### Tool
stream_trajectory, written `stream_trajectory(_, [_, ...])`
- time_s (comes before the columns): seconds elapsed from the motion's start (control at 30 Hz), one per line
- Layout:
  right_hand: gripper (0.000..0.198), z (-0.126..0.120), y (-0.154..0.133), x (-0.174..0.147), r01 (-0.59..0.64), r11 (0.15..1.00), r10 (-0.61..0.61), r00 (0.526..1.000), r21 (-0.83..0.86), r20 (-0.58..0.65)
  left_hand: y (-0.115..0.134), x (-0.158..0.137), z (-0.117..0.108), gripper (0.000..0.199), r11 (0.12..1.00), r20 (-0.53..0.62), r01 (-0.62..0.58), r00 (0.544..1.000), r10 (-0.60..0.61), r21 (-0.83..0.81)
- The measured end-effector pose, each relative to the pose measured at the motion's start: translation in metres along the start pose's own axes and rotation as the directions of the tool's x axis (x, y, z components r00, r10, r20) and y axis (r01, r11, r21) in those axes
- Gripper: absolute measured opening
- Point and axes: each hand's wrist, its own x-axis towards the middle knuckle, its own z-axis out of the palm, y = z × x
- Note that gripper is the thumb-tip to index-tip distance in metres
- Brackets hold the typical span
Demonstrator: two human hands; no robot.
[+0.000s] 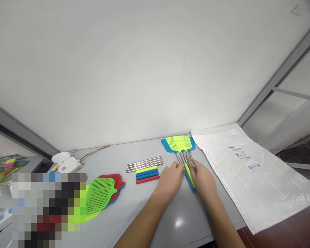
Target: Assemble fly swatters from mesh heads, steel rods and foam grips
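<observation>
My left hand is closed, its fingertips pinched at a fly swatter handle, of which only a small green bit shows. Close beside it, my right hand is curled around a shiny metal rod that pokes out above its fingers. Both hands are over a fanned group of fly swatters with yellow-green heads on top of blue heads. Their metal shafts run down to handles; a blue handle shows between my hands. The fingers hide parts of the handles.
Left of my hands lie several metal rods and a row of coloured handles. Further left are loose swatter heads. A white plastic mailer covers the right side. A power adapter sits at the back left.
</observation>
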Motion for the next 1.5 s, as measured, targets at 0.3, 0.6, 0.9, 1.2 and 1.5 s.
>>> stream_trajectory(0.3, [0.035, -0.014, -0.006, -0.009, 0.021, 0.995, -0.009, 0.993, 0.1, -0.12, 0.009, -0.034, 0.006, 0.029, 0.972, -0.077, 0.105, 0.989, -0.123, -0.209])
stream_trajectory(0.6, [0.032, -0.036, -0.048, -0.037, 0.257, 0.705, -0.015, 0.937, 0.661, -0.348, 0.011, -0.061, 0.01, 0.026, 0.81, -0.048, 0.156, 0.974, -0.222, -0.565])
stream_trajectory(0.9, [0.037, -0.059, -0.087, -0.027, 0.24, -0.088, 0.028, 0.971, 0.967, -0.238, 0.006, -0.058, 0.009, 0.03, 0.803, -0.081, 0.081, 0.984, -0.159, -0.591])
stream_trajectory(1.2, [0.037, -0.04, -0.095, -0.022, 0.129, -0.116, -0.045, 0.99, 0.985, -0.135, 0.003, -0.056, 0.012, 0.03, 0.782, -0.085, 0.086, 0.981, -0.176, -0.617])
stream_trajectory(1.5, [0.038, -0.042, -0.101, -0.019, 0.086, -0.055, -0.105, 0.99, 0.995, -0.091, 0.001, -0.057, 0.012, 0.029, 0.759, -0.096, 0.073, 0.98, -0.176, -0.647])
